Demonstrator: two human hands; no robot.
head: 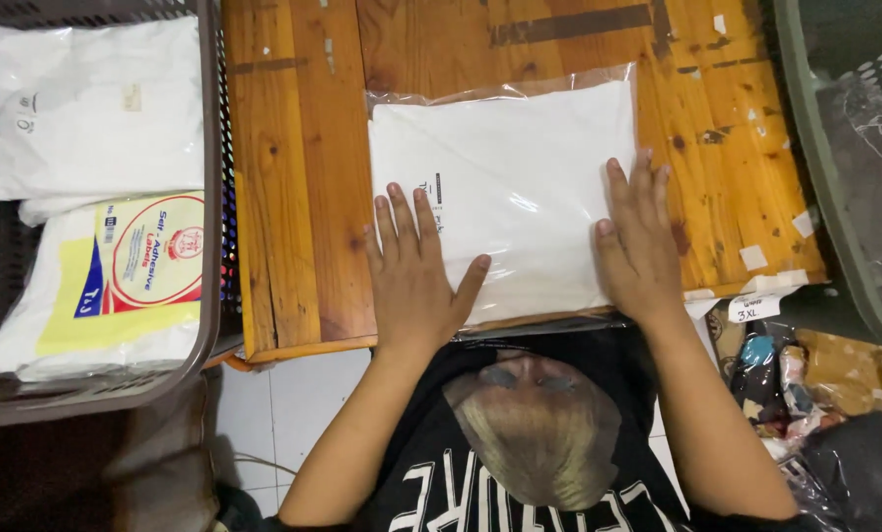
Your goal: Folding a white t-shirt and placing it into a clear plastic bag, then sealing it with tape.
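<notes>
No real grip here, both hands are flat and open: the left hand (413,281) and right hand (640,241) just press down on a white folded garment sealed in a clear plastic bag (505,177), which lies flat on the orange-stained wooden desk (293,177). Looks bagged and smoothed already (can't tell if the flap is sealed). More white packs sit in the dark plastic basket (209,197) to the left.

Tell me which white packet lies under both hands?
The packet on the wooden table, pressed by left hand and right hand; the others lie in the basket.
</notes>
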